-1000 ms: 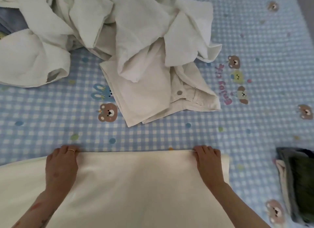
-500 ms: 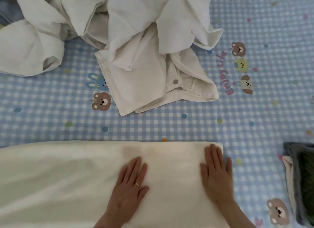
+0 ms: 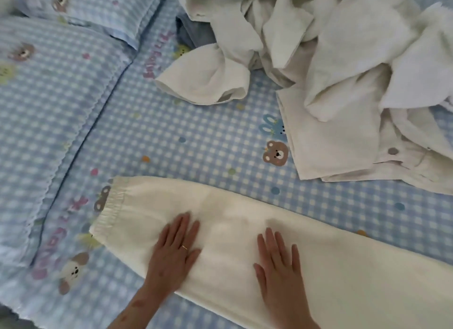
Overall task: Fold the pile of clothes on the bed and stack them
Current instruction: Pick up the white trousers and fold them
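Cream elastic-cuffed fleece trousers [image 3: 245,230] lay lengthwise across lower frame on the blue gingham bedsheet [image 3: 171,137]. My left hand [image 3: 175,252] and right hand [image 3: 278,267] pressed flat, fingers straight, gripping nothing. Best smoothed cuffward before folding; unfolded white pile [image 3: 331,59] waited upper right.

The cream trousers [image 3: 245,230] run off the right and bottom edges. The pile of clothes [image 3: 331,59] is cropped top and right, half-burying a grey garment [image 3: 193,35].
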The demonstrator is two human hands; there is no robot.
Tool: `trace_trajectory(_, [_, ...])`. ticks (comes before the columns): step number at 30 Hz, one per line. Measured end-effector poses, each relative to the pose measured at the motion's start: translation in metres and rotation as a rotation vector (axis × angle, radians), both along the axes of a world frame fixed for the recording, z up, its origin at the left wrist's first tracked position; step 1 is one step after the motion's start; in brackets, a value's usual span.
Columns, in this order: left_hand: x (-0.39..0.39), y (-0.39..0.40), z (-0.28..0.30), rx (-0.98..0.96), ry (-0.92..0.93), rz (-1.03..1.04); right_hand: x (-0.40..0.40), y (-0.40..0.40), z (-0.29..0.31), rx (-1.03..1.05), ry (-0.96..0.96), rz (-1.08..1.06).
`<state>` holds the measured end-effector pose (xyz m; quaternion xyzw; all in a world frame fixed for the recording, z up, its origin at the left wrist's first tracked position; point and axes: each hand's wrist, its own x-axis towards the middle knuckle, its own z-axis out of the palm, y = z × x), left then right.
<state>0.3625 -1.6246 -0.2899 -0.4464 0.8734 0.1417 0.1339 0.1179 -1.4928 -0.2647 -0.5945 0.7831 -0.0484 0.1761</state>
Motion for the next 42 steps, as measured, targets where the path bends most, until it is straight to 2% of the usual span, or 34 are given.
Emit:
trace_trajectory(4, [0.089, -0.055, 0.017, -0.142, -0.023, 0.265, 0.009, 0.001, -0.007, 0.052, 0.005, -0.109])
trace_trajectory(6, [0.122, -0.077, 0.025, -0.181, 0.0, 0.476, 0.03, -0.009, -0.002, 0.039, -0.036, -0.11])
trace_trajectory(8, [0.135, -0.09, 0.028, -0.097, 0.157, 0.686, 0.063, -0.024, 0.002, 0.007, -0.067, -0.039])
trace_trajectory(10, [0.129, -0.1, 0.036, 0.055, 0.356, 0.8, 0.093, -0.041, 0.006, 0.001, -0.096, 0.034])
trace_trajectory(12, [0.124, -0.103, 0.042, 0.156, 0.38, 0.895, 0.113, -0.055, 0.013, 0.002, -0.157, 0.038])
trace_trajectory(13, [0.123, -0.103, 0.044, 0.23, 0.404, 0.986, 0.122, -0.06, 0.016, -0.011, -0.213, 0.004])
trace_trajectory(15, [0.12, -0.1, 0.056, 0.403, 0.565, 1.146, 0.139, -0.07, 0.025, -0.009, -0.413, -0.149])
trace_trajectory(17, [0.108, -0.091, 0.076, 0.476, 0.746, 1.221, 0.158, -0.086, 0.047, 0.048, -0.721, -0.349])
trace_trajectory(20, [0.066, -0.062, 0.108, 0.404, 0.819, 1.069, 0.181, -0.118, 0.082, 0.104, -1.195, -0.609])
trace_trajectory(21, [0.05, -0.047, 0.114, 0.397, 0.845, 1.011, 0.185, -0.127, 0.091, 0.101, -1.254, -0.635])
trace_trajectory(24, [0.008, -0.008, 0.128, 0.424, 0.929, 0.869, 0.176, -0.14, 0.11, 0.043, -1.258, -0.81])
trace_trajectory(25, [0.0, 0.003, 0.129, 0.376, 0.945, 0.812, 0.166, -0.14, 0.112, 0.016, -1.246, -0.894])
trace_trajectory(28, [-0.012, 0.033, 0.111, 0.041, 0.826, 0.592, 0.129, -0.126, 0.111, 0.003, -1.269, -1.036])
trace_trajectory(29, [-0.012, 0.042, 0.101, -0.003, 0.753, 0.558, 0.117, -0.117, 0.109, -0.001, -1.272, -1.04])
trace_trajectory(34, [-0.008, 0.063, 0.063, 0.065, 0.629, 0.519, 0.041, -0.047, 0.093, -0.058, -1.369, -1.094])
trace_trajectory(36, [-0.01, 0.068, 0.05, 0.053, 0.572, 0.368, 0.01, -0.018, 0.08, -0.07, -1.367, -1.174])
trace_trajectory(39, [-0.017, 0.073, 0.037, 0.039, 0.496, 0.011, -0.021, 0.015, 0.056, -0.057, -1.308, -1.26])
trace_trajectory(42, [-0.021, 0.077, 0.031, 0.077, 0.43, -0.144, -0.031, 0.04, 0.037, -0.014, -1.216, -1.26])
